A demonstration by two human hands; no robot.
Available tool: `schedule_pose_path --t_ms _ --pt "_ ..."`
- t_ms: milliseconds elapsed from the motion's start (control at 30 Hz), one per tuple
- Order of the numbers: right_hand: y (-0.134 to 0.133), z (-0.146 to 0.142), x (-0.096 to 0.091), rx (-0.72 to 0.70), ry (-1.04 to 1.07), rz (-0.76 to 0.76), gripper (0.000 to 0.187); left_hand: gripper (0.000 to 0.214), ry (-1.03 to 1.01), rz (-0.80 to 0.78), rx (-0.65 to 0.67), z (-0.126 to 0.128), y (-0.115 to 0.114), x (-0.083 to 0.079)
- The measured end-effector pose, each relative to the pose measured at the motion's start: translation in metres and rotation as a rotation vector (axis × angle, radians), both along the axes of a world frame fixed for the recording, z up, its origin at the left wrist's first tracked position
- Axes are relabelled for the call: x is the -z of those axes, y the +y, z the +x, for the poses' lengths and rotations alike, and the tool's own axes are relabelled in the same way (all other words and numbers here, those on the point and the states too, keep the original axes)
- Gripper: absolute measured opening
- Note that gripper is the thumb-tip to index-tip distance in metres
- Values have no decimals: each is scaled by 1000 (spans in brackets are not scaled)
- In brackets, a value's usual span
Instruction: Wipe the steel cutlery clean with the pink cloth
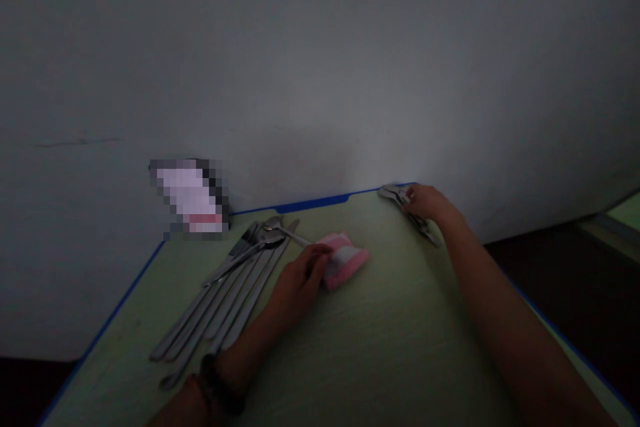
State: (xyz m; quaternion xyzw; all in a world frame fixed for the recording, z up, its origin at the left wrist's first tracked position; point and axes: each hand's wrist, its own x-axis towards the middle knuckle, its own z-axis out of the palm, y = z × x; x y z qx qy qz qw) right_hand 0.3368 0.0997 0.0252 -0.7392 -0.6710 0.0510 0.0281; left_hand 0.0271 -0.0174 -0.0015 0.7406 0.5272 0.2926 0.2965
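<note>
My left hand (299,280) rests on a folded pink and white cloth (346,259) in the middle of a pale green table (400,347), fingers curled over the cloth's left end. A spoon (286,233) pokes out from under the cloth towards the left. My right hand (426,203) reaches to the far right corner and closes over a small heap of metal cutlery (400,197) lying there.
Several long knives, forks and spoons (227,283) lie side by side at the left of the table. A blurred-out upright object (190,199) stands at the far left corner against a bare white wall. The table has a blue edge (310,202). Dark floor lies to the right.
</note>
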Motion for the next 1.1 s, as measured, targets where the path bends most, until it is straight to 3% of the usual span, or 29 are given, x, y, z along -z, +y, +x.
schedule_pose_path --t_ms 167,300,400,500,667,833,1000,1100 --pt "-8 -7 -23 -45 103 146 36 32 -6 -1 8 1 1 1" --pt "-24 -56 -35 -262 179 221 28 28 33 66 -34 1 3 5" --pt "-38 -102 -24 -413 229 231 27 26 191 137 -72 2 0 6" --pt "-53 -137 0 -465 257 217 28 24 434 212 -39 2 -7 1" --pt "-71 -161 30 -438 241 176 25 21 553 184 24 -12 -4 -21" --pt "-69 -165 31 -373 213 168 27 27 492 311 -302 -51 19 -42" --pt "-67 -164 36 -361 224 209 28 35 506 336 -402 -91 39 -30" --pt "-61 -165 38 -323 205 218 29 35 521 498 -396 -104 44 -13"
